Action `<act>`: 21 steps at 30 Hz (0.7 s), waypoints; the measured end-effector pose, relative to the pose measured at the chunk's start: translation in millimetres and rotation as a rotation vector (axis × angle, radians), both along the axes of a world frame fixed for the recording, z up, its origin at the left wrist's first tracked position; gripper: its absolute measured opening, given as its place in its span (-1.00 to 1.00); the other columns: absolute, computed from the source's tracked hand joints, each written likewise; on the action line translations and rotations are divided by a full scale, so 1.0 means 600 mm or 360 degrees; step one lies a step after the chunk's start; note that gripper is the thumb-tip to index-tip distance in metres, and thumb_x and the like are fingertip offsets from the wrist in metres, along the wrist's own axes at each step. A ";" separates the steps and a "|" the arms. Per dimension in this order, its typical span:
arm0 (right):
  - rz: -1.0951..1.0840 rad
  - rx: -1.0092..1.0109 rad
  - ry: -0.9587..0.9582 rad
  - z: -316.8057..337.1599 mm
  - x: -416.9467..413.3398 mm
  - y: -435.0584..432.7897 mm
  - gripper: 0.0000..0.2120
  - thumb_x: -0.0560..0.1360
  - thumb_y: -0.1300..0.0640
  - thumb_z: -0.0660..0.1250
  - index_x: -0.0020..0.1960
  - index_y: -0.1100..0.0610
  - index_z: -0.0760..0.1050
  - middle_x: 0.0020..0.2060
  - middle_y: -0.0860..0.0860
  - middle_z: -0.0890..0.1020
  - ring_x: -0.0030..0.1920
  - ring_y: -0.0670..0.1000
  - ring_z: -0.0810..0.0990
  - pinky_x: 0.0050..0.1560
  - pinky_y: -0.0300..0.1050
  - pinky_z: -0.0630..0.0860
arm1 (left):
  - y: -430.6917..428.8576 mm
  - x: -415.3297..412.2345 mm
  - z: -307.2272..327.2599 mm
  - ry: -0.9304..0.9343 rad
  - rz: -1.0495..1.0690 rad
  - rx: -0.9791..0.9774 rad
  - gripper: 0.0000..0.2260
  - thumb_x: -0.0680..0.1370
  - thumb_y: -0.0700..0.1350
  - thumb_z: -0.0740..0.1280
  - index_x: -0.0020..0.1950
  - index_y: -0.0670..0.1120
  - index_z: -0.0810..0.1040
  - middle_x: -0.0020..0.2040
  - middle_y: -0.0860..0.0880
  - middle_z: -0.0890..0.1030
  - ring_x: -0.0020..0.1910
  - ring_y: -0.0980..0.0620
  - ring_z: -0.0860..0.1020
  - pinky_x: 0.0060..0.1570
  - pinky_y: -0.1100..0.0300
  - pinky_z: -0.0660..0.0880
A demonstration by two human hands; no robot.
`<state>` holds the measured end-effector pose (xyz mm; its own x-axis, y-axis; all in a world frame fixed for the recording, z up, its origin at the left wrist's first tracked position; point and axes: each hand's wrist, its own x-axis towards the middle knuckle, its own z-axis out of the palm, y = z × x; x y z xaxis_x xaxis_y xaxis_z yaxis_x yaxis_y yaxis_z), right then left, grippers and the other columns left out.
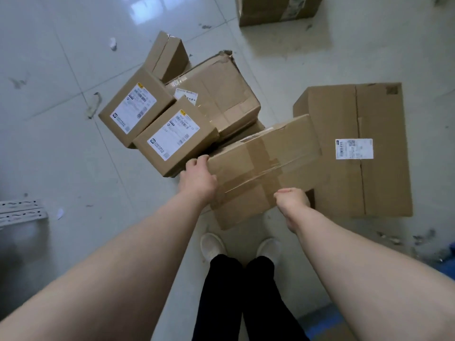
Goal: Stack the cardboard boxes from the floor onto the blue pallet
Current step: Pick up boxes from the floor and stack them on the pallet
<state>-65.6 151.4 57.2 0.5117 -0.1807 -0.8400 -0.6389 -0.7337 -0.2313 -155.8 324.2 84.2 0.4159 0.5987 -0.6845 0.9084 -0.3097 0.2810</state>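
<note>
I hold a long taped cardboard box (pixel 261 166) in front of me, above the floor. My left hand (pixel 198 178) grips its near-left end with the fingers curled over the edge. My right hand (pixel 291 200) grips its near-right edge from the side. Behind it lies a pile: two small labelled boxes (pixel 136 107) (pixel 176 136), a battered larger box (pixel 221 94) and a small upright box (pixel 167 55). A big flat box with a white label (pixel 364 148) lies on the floor to the right. A strip of blue, perhaps the pallet (pixel 450 252), shows at the right edge.
Another carton (pixel 275 8) sits at the top edge. A white perforated metal rail (pixel 22 211) lies at the left. My white shoes (pixel 213 246) stand on the glossy white tiled floor (pixel 61 153), which carries scuffs and paper scraps. A blue surface (pixel 327 318) shows at the bottom right.
</note>
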 end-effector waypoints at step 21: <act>-0.0522 0.0421 0.0251 -0.063 -0.066 0.004 0.52 -0.12 -0.45 0.50 0.54 -0.06 -0.37 0.55 0.05 0.12 0.53 0.14 0.14 0.46 0.30 0.13 | -0.092 -0.072 -0.102 0.0122 -0.0085 -0.0276 -0.62 0.62 0.10 0.19 0.42 0.04 0.34 0.34 -0.13 0.36 0.23 -0.16 0.49 0.25 0.01 0.41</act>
<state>-104.9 153.8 19.5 0.3253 -0.0809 -0.9421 -0.8703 -0.4152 -0.2648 -199.2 268.7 23.0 0.3864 0.4474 -0.8066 0.9128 -0.3108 0.2649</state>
